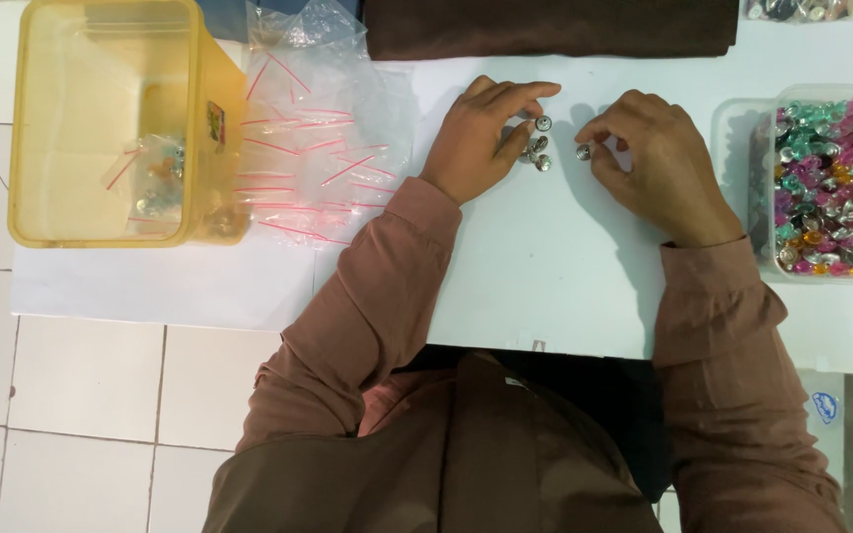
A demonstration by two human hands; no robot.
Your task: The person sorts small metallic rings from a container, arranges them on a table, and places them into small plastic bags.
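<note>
My left hand [481,133] rests on the white table [545,276], its thumb and fingers pinched around a small cluster of silver metal pieces [540,148], the top one between fingertip and thumb. My right hand [654,158] lies a little to the right, pinching a single small silver piece [582,151] at its fingertips. Both wrists wear brown sleeves.
A clear tub [742,128] of colourful shiny pieces [836,188] stands at the right edge. A pile of small clear bags with red zip strips [318,148] lies left of my hands. A yellow plastic box [111,123] holds one filled bag. Dark brown cloth [545,28] lies at the back.
</note>
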